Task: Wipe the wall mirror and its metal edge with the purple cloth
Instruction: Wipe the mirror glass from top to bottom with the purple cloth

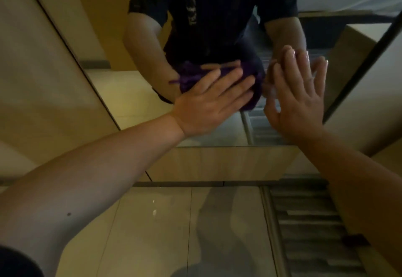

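Cloth first: the purple cloth (253, 100) sits bunched under our left hand (208, 107), pressed flat-palmed against the lower part of the wall mirror (139, 93), with folds and a loose fringe poking out past the fingers. That hand is spread wide over the wad, pinning it rather than clenching it. Our right hand (298, 98) is open too, fingers together and upright, its fingertips resting on the glass just beside the cloth and holding nothing. The dark metal edge (65, 43) runs diagonally along the mirror's left side, and a matching strip shows on the right. We judge the cloth soft, light and limp, so it will crumple and slide out from under a loose palm; keeping the fingers spread over the middle of the bundle should hold it steady. The glass looks smooth and probably slippery, and firm but even pressure seems wise since it is fragile. For the thin frame, pinching a fold around the edge would likely serve better.
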The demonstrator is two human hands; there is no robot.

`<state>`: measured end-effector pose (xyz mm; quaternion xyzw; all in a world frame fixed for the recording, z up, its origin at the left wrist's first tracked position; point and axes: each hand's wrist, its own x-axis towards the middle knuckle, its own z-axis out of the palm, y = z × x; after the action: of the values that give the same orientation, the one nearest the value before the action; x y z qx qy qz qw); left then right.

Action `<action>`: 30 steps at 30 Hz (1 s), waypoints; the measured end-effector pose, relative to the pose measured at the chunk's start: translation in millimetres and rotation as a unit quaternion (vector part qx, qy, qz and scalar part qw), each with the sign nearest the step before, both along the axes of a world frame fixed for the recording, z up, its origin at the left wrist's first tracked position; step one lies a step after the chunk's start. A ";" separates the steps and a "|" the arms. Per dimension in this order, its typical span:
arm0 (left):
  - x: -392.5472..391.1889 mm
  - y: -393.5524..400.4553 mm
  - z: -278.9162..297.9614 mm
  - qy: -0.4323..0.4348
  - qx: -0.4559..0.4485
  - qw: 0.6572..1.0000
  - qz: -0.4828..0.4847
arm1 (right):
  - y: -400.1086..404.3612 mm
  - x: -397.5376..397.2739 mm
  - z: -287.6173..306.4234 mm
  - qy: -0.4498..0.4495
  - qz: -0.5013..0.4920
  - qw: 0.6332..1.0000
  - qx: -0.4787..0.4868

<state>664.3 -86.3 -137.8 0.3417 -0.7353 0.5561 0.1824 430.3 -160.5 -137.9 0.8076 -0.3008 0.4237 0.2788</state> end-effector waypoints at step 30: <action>-95.6 -48.2 73.1 0.102 -0.064 0.993 0.004 | -6.3 -100.6 -11.9 0.014 -0.059 0.986 0.153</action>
<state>568.7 -134.4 -64.7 0.3872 -0.6743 0.5648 0.2762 329.7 -166.8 -149.8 0.8275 -0.4054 0.3440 0.1802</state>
